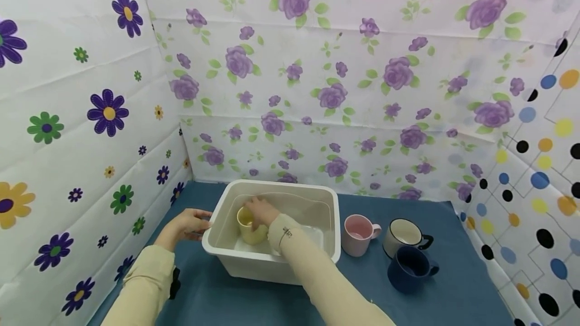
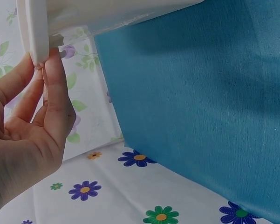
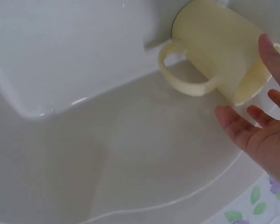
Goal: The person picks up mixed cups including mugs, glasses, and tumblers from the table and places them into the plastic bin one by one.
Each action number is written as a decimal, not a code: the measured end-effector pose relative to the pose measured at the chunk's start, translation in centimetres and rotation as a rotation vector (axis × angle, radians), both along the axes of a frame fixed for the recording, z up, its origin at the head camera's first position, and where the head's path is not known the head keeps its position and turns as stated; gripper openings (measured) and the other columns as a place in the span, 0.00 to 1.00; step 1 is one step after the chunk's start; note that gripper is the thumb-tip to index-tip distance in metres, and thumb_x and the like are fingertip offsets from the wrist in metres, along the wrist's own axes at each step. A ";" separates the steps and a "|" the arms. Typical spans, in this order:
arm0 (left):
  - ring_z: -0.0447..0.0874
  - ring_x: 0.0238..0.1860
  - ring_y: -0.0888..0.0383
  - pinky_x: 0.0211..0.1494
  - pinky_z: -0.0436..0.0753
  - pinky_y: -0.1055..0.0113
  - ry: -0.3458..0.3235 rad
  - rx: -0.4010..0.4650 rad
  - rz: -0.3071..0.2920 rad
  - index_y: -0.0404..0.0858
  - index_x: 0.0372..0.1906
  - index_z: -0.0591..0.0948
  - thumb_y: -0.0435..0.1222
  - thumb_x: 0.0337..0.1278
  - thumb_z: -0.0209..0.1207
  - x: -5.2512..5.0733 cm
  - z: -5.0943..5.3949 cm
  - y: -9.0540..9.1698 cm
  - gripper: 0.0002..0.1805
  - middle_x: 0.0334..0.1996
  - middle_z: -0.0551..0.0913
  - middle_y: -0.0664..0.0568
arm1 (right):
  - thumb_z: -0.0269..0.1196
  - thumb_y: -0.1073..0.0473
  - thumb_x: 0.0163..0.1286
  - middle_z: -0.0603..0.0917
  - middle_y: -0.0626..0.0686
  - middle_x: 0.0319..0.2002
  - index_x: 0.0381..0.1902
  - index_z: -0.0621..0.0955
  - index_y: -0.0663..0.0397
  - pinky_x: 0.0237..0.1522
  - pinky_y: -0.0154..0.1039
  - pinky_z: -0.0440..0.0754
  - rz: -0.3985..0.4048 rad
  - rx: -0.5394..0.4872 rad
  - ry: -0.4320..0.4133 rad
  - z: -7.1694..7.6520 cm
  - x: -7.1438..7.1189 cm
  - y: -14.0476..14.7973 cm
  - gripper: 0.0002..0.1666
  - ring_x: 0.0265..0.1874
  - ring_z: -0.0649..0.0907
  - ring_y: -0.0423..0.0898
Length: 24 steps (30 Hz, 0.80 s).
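Observation:
A pale yellow mug [image 1: 251,230] stands inside a white plastic tub [image 1: 272,260], toward its left end. Over the mug's mouth is my right hand [image 1: 263,211], reaching into the tub. In the right wrist view the fingers of this hand [image 3: 270,133] are spread around the rim of the mug [image 3: 214,42], with a gap between the lower fingers and the mug. The mug's handle [image 3: 188,87] is free of the hand. At the tub's left end, my left hand [image 1: 188,224] pinches the rim [image 2: 35,32] between thumb and fingers.
Right of the tub stand a pink mug [image 1: 355,238], a white mug with a dark rim [image 1: 399,240] and a navy mug [image 1: 408,270]. Blue cloth [image 1: 254,301] covers the table. Patterned sheets [image 1: 317,64] enclose the back and both sides.

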<state>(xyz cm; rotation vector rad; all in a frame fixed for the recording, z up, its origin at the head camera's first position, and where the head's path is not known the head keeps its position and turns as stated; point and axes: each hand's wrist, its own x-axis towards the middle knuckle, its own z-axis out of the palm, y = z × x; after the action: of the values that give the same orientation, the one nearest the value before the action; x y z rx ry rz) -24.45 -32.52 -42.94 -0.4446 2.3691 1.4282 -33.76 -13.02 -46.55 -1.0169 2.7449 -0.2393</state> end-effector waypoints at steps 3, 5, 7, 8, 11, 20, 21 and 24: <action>0.80 0.37 0.54 0.41 0.84 0.60 -0.006 0.001 0.006 0.25 0.64 0.64 0.31 0.62 0.56 -0.1 0.2 -0.1 0.28 0.46 0.78 0.36 | 0.75 0.58 0.47 0.72 0.53 0.60 0.63 0.71 0.48 0.62 0.41 0.71 0.016 0.018 0.024 -0.1 -0.5 0.1 0.43 0.58 0.74 0.51; 0.80 0.37 0.54 0.41 0.84 0.60 -0.011 0.002 0.001 0.25 0.65 0.63 0.31 0.62 0.56 0.0 0.2 -0.1 0.28 0.46 0.78 0.36 | 0.75 0.57 0.47 0.73 0.53 0.60 0.62 0.72 0.49 0.63 0.40 0.70 0.024 0.025 0.028 -0.3 -0.7 0.3 0.42 0.58 0.74 0.50; 0.80 0.37 0.54 0.41 0.84 0.59 -0.017 0.005 -0.005 0.25 0.65 0.63 0.31 0.62 0.56 0.1 0.2 -0.1 0.29 0.46 0.78 0.36 | 0.75 0.55 0.48 0.73 0.53 0.60 0.63 0.72 0.49 0.63 0.40 0.71 0.034 0.036 0.019 -0.3 -0.8 0.5 0.42 0.59 0.74 0.50; 0.80 0.37 0.55 0.42 0.84 0.60 -0.020 0.009 -0.008 0.25 0.65 0.63 0.31 0.62 0.56 0.1 0.2 -0.1 0.29 0.47 0.78 0.36 | 0.75 0.55 0.49 0.73 0.53 0.60 0.62 0.72 0.49 0.62 0.40 0.71 0.040 0.038 0.014 -0.3 -0.9 0.6 0.42 0.59 0.74 0.50; 0.81 0.37 0.57 0.42 0.84 0.60 -0.023 0.018 -0.025 0.24 0.66 0.61 0.31 0.62 0.56 0.2 0.4 -0.1 0.30 0.46 0.79 0.37 | 0.74 0.53 0.49 0.73 0.53 0.60 0.62 0.71 0.50 0.63 0.39 0.70 0.049 0.034 0.001 0.0 -1.0 0.9 0.42 0.59 0.74 0.49; 0.80 0.33 0.61 0.39 0.83 0.64 -0.039 0.040 -0.035 0.25 0.67 0.60 0.31 0.63 0.55 -0.2 0.7 0.2 0.31 0.37 0.81 0.48 | 0.73 0.52 0.52 0.74 0.53 0.61 0.63 0.70 0.52 0.65 0.37 0.68 0.055 0.011 -0.033 1.5 -1.3 2.4 0.41 0.61 0.73 0.48; 0.80 0.32 0.61 0.39 0.83 0.64 -0.043 0.041 -0.037 0.25 0.67 0.60 0.31 0.63 0.55 -0.2 0.7 0.2 0.31 0.37 0.81 0.48 | 0.73 0.52 0.52 0.74 0.53 0.61 0.63 0.70 0.52 0.65 0.38 0.68 0.061 0.009 -0.036 1.7 -1.2 2.6 0.41 0.61 0.73 0.48; 0.80 0.32 0.61 0.39 0.83 0.64 -0.049 0.041 -0.038 0.23 0.67 0.59 0.31 0.62 0.56 0.0 0.5 0.0 0.32 0.35 0.81 0.49 | 0.72 0.53 0.53 0.75 0.53 0.61 0.63 0.71 0.53 0.65 0.37 0.68 0.072 0.002 -0.046 2.0 -0.8 3.0 0.40 0.61 0.74 0.48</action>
<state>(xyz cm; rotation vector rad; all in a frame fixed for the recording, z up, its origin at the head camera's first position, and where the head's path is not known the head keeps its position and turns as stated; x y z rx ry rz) -24.41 -32.50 -42.47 -0.4170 2.2935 1.4297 -34.61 -10.05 -44.54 -1.0932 2.6619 -0.2457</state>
